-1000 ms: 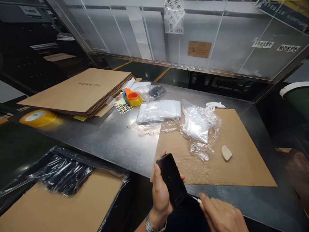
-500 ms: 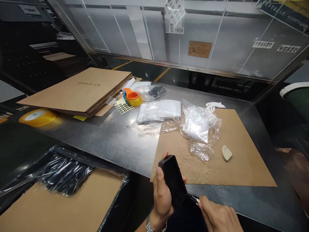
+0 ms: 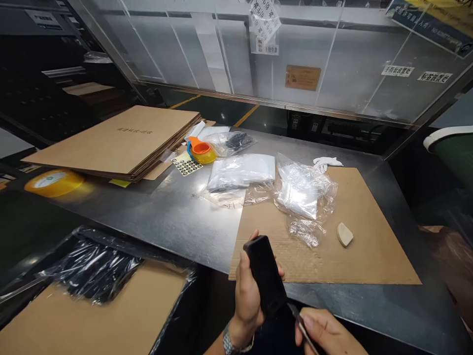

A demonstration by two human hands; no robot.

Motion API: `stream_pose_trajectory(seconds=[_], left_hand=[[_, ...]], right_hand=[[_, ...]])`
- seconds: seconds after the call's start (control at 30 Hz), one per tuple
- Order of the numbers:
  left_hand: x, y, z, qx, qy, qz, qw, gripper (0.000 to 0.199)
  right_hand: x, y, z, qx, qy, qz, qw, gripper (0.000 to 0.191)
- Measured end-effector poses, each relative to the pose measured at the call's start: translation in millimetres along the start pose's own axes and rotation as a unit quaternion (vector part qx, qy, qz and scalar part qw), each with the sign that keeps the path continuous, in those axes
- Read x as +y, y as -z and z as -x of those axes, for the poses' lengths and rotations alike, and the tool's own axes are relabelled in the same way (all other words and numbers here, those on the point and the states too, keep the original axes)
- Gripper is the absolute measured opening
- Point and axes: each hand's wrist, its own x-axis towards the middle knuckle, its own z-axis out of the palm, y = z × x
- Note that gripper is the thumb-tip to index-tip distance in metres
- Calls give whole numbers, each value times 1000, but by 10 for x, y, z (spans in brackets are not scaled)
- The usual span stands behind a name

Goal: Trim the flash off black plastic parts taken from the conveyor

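My left hand [image 3: 247, 296] is wrapped round a black, hollow-looking rectangular case [image 3: 266, 273], tilted and held in front of the table's near edge. A metal watch band circles that wrist. Pinched in my right hand [image 3: 328, 331] is a slim metal tool [image 3: 305, 331], its pointed end close by the lower right corner of the case. Whether the tip touches the case I cannot tell. Beyond the hands, a cardboard sheet [image 3: 281, 261] lies on the metal table [image 3: 177, 217], with a small beige block [image 3: 345, 234] and a crumpled clear plastic bag [image 3: 305, 192] on it.
Flat cardboard [image 3: 111, 138] is stacked at the left, near a roll of yellow tape [image 3: 55, 183]. An orange tape dispenser [image 3: 201, 149], a sticker sheet [image 3: 186, 163], white packets [image 3: 242, 170] and a white glove [image 3: 327, 162] lie further back. A plastic-lined box [image 3: 148, 296] stands lower left.
My right hand has turned the slim tool, so more of its shaft shows, and its tip sits slightly lower. The case has tilted a little in my left hand.
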Motion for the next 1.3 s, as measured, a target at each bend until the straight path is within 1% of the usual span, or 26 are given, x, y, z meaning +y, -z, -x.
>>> stream_pose_trajectory(seconds=[0.03,0.07,0.1,0.13,0.17,0.2,0.23,0.27,0.33,0.4,0.47,0.6,0.73,0.83,0.93,0.97,1.03,1.13,1.17,1.23,1.3], left_hand=[[3,3,-28,6,29,5,1000,51],[-4,11,-56,11,62,9,998,49],[-22,20,-81,15,106,12,994,46],[-48,31,-103,15,158,13,987,45],[-81,42,-119,11,217,14,976,47],[-116,51,-130,4,276,14,961,50],[-150,56,-135,-3,325,15,945,54],[-182,59,-133,-8,359,16,933,56],[-231,58,-116,-11,390,12,921,59],[-264,55,-92,-13,404,-3,915,62],[-290,54,-73,-13,403,-8,915,60],[-342,51,-57,-17,382,11,924,51],[-373,24,-39,-25,364,13,931,46],[-369,-1,-5,-3,357,-6,934,46],[-360,-12,44,9,327,-11,945,42],[-360,-12,63,4,322,-12,947,43],[-367,-8,101,-15,333,-29,942,49],[-382,7,159,-39,364,-86,926,57],[-383,13,178,-47,373,-104,921,58],[-375,22,213,-64,381,-128,913,58],[-360,29,240,-78,380,-136,912,58]], right_hand=[[35,15,-10,12,17,4,1000,52],[61,30,-21,36,38,30,998,51],[75,43,-32,75,64,75,992,47],[75,50,-42,119,90,133,980,42],[61,53,-51,159,118,195,961,36],[36,50,-60,185,147,256,937,31],[4,41,-69,195,176,310,914,29],[-30,29,-79,193,204,351,893,29],[-90,1,-100,175,244,411,861,33],[-123,-22,-119,162,249,452,841,37],[-126,-30,-134,151,236,475,834,38],[-89,-9,-144,122,224,488,834,37],[-57,-5,-137,126,213,489,836,37],[-51,-27,-133,147,216,490,832,41],[-61,-17,-138,182,233,502,813,48],[-67,3,-142,194,234,505,808,49],[-83,68,-151,224,230,508,799,45],[-116,202,-162,279,215,510,785,32],[-132,246,-163,287,216,507,783,35],[-176,317,-162,276,228,489,796,39],[-234,361,-159,242,242,458,821,28]])
